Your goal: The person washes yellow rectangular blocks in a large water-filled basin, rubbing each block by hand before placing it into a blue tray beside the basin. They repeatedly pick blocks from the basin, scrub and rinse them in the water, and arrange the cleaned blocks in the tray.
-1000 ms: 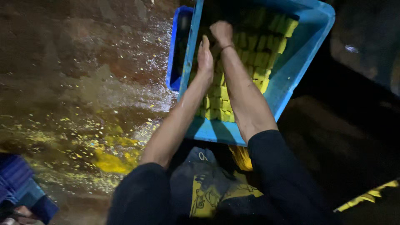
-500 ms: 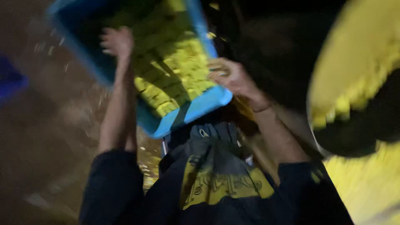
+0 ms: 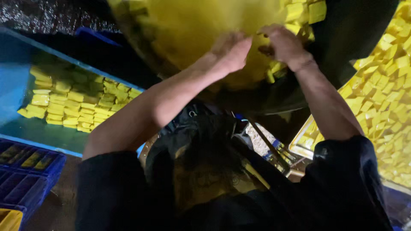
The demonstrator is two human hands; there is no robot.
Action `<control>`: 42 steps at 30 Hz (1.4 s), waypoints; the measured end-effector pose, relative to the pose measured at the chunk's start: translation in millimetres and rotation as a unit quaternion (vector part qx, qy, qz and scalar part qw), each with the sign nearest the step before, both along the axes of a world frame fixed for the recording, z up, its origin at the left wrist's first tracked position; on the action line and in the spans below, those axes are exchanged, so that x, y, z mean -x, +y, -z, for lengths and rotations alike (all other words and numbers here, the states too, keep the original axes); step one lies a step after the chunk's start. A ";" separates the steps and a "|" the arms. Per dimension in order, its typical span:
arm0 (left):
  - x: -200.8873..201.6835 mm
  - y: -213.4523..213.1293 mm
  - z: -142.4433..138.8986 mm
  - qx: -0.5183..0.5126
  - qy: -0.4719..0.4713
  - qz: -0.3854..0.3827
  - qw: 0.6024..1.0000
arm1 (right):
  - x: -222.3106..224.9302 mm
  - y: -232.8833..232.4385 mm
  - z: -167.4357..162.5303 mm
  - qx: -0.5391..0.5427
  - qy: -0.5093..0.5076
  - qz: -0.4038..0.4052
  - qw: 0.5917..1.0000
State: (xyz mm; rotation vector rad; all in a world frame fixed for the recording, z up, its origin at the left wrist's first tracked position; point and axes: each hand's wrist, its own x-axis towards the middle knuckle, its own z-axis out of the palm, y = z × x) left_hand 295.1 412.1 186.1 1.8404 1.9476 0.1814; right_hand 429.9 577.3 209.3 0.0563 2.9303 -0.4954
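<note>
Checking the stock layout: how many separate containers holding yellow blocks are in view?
3: a blue tub at left, a dark round basin under both hands, a tray at right. Others may be hidden.

a second ago both my hands were down in the blue crate (image 3: 19,81), among the rows of yellow blocks (image 3: 72,102). half a second ago i had it by its two rims. now i've let go of it: it sits off to my left, and my arms are lifted up in front of me. my left hand (image 3: 229,51) and my right hand (image 3: 282,42) have come close together, buried in a big yellow heap (image 3: 192,30) inside a dark round vessel (image 3: 355,30). my view has swung right, so a tray of yellow cubes (image 3: 381,107) has come into sight, and a dark blue slotted crate (image 3: 25,175) at lower left.
</note>
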 end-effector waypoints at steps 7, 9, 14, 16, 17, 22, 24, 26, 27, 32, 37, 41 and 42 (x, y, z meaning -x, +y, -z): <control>-45.1 30.8 105.4 0.209 -0.066 0.073 0.973 | -20.4 47.2 147.5 -0.099 -0.162 -0.012 0.982; -35.5 28.4 110.0 0.230 -0.105 0.066 0.965 | -13.5 52.3 153.5 -0.090 -0.187 -0.040 0.977; 18.1 7.0 100.6 0.241 -0.214 -0.001 0.947 | 20.9 87.6 135.6 0.025 -0.305 -0.022 0.952; 50.5 7.9 99.7 0.236 -0.233 -0.056 0.942 | 47.6 108.5 111.2 0.075 -0.338 0.002 0.938; 68.8 16.7 100.6 0.223 -0.244 -0.093 0.939 | 63.6 119.4 98.1 0.101 -0.348 0.027 0.932; 150.3 69.0 98.3 0.118 -0.153 -0.133 0.972 | 161.2 150.6 55.6 0.203 -0.127 0.092 0.967; 164.6 85.3 92.7 0.135 -0.050 -0.110 0.984 | 198.0 144.3 58.0 0.010 -0.064 0.041 0.997; 169.6 91.1 91.8 0.136 -0.181 -0.233 0.946 | 226.2 130.9 68.5 -0.095 -0.099 0.051 0.989; 170.3 91.5 91.2 0.134 -0.244 -0.293 0.915 | 236.7 124.0 75.1 -0.146 -0.116 0.055 0.981; 187.0 93.5 90.1 0.075 -0.418 -0.400 0.813 | 254.1 116.2 96.0 -0.170 0.076 0.033 0.982; 185.4 113.7 88.7 -0.098 -0.571 -0.494 0.648 | 220.7 155.4 107.3 0.126 0.011 0.144 0.982; 164.9 140.8 90.1 -0.244 -0.665 -0.517 0.481 | 178.9 184.9 94.3 0.431 -0.054 0.337 0.835; 158.9 146.3 90.8 -0.272 -0.681 -0.512 0.447 | 171.4 188.4 87.9 0.457 -0.067 0.360 0.810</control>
